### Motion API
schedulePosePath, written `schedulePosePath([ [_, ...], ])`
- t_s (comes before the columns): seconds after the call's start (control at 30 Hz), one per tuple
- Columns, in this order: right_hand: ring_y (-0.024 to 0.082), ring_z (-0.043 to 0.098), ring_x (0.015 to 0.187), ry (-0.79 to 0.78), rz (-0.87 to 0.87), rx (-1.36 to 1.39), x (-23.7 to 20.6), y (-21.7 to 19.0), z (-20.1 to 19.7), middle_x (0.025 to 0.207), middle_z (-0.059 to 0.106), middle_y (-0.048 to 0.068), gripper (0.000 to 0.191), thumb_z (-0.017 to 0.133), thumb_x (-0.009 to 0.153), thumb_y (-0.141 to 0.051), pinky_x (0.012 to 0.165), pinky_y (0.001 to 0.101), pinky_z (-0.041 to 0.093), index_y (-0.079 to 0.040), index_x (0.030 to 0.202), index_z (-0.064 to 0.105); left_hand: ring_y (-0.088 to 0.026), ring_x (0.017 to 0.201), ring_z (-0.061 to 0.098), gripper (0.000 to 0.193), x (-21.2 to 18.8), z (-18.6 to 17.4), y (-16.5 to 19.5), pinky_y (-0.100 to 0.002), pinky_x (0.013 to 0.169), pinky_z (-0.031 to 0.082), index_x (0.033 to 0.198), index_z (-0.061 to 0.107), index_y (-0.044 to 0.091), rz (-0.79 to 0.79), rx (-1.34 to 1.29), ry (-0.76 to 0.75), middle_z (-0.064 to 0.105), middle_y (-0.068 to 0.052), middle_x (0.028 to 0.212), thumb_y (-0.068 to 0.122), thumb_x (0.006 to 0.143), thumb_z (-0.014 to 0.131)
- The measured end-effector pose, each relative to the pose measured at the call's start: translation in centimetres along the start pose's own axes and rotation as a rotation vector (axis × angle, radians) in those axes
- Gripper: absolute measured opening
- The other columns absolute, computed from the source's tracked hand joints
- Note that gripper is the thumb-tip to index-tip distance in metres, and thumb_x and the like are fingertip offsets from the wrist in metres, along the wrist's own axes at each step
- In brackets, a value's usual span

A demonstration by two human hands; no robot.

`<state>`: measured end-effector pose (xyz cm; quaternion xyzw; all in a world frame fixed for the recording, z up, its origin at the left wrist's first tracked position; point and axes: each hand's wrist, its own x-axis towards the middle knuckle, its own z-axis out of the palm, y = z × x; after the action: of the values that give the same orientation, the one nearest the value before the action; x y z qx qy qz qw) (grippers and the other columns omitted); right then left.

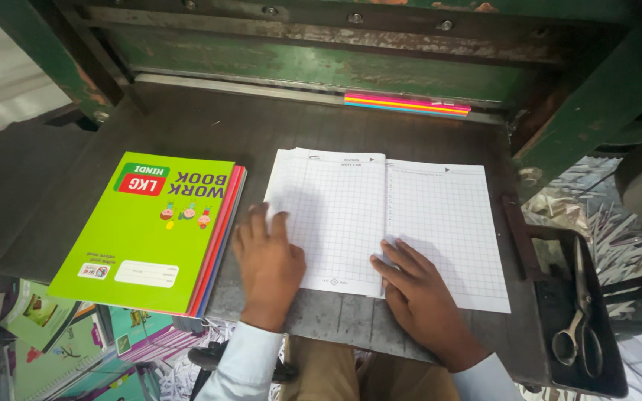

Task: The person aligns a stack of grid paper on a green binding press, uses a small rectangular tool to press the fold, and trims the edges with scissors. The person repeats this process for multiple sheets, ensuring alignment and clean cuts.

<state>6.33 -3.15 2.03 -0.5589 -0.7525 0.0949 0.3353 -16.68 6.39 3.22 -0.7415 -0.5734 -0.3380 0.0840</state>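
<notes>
A stack of white grid-ruled sheets (380,215) lies on the dark metal bed (209,126) of a green cutting machine. My left hand (267,263) rests flat on the stack's lower left corner, fingers spread over the sheet edges. My right hand (419,293) presses on the stack's lower middle, near the centre line between the two page halves. Neither hand grips anything. To the left of my left hand lies a pile of workbooks (150,230) with a bright green cover on top.
A strip of coloured book edges (407,104) sits under the machine's clamp bar at the back. Scissors (578,327) lie in a black tray (605,386) at the right. More printed books (61,341) are stacked below the bed at lower left.
</notes>
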Motion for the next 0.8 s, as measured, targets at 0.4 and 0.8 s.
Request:
schedulePosePath([
  [0.4,0.04,0.051,0.138,0.023,-0.03,0.028,0.0,0.5,0.2,0.141,0.062,0.018,0.034,0.067,0.087,-0.006,0.11,0.0465,0.044,-0.006,0.121,0.072,-0.041,0.145,0.042,0.04,-2.1,1.1,4.8,-0.056,0.119,0.03,0.133,0.067,0.006,0.36,-0.543,-0.337,0.05,-0.02,0.153,0.014,0.094,0.062],
  [0.8,0.038,0.05,0.141,0.035,0.052,0.183,-0.7,1.7,0.5,0.138,0.066,0.016,0.042,0.068,0.085,-0.006,0.113,0.0462,0.042,-0.006,0.126,0.069,-0.041,0.149,0.036,0.067,-1.7,0.8,4.6,-0.054,0.122,0.023,0.138,0.064,0.007,0.335,-0.519,-0.456,0.046,-0.024,0.155,0.047,0.086,0.075],
])
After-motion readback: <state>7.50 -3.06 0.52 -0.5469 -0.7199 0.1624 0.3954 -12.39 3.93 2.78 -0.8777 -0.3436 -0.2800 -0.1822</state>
